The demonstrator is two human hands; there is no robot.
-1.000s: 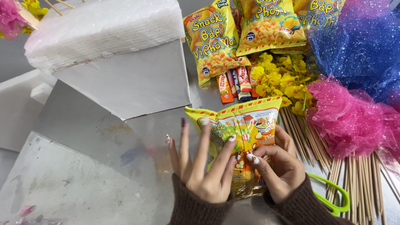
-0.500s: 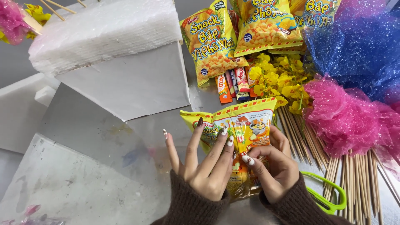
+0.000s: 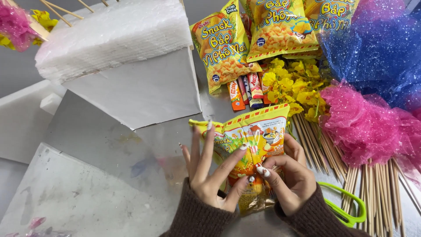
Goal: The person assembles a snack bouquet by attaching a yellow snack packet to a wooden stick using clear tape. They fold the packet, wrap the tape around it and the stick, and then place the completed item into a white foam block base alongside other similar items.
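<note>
Centrally, a yellow and orange snack packet (image 3: 250, 149) is being held upright between both hands, just above the grey work surface (image 3: 87, 193) at the lower middle of the view. The left hand (image 3: 210, 175) is resting against the packet's front with its fingers spread and extended, the thumb reaching across the printed face. The right hand (image 3: 289, 175) is wrapping round the packet's right edge, its thumb and forefinger pinching the foil at the lower middle.

Behind the packet, more yellow snack bags (image 3: 228, 48) are lying flat beside small candy sticks (image 3: 245, 90) and yellow artificial flowers (image 3: 294, 83). Bamboo skewers (image 3: 346, 175), pink mesh (image 3: 364, 123) and blue mesh (image 3: 381, 48) are lying to the right; green-handled scissors (image 3: 346, 206) are lying just beside the right wrist. A white foam block (image 3: 114, 39) is sitting at upper left.

Risk, as a judgement: the slick foil could slip from the pinch, or the long nails could puncture it; a dropped packet could scatter the skewers.
</note>
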